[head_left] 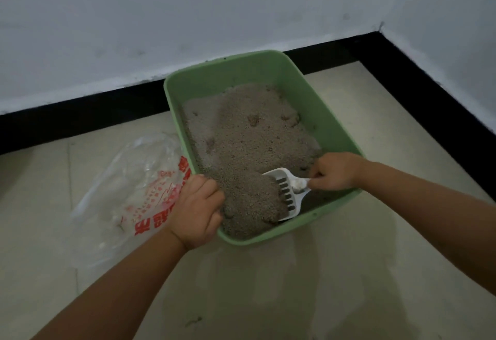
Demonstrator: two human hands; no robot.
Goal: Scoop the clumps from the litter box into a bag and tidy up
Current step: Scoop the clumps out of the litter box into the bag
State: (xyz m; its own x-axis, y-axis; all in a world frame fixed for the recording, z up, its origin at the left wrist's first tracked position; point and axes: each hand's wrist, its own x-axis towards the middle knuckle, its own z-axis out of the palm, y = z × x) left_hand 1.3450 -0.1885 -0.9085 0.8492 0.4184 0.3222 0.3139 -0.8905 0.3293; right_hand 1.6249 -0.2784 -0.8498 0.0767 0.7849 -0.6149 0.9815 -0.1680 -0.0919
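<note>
the scoop has its front edge buried in the litter, and its handle is hidden inside the right hand. the left hand covers the near left corner of the litter box, fingertips out of sight behind the rim. both forearms are cut off by the picture's edges. the red print on the bag is too creased to read, and its contents are unclear.

We observe a pale tiled floor bounded by a black skirting band along the walls. A green litter box rests directly on the floor, near the skirting. A clear plastic bag with red print lies flat on the floor, just beside the box's left wall.
</note>
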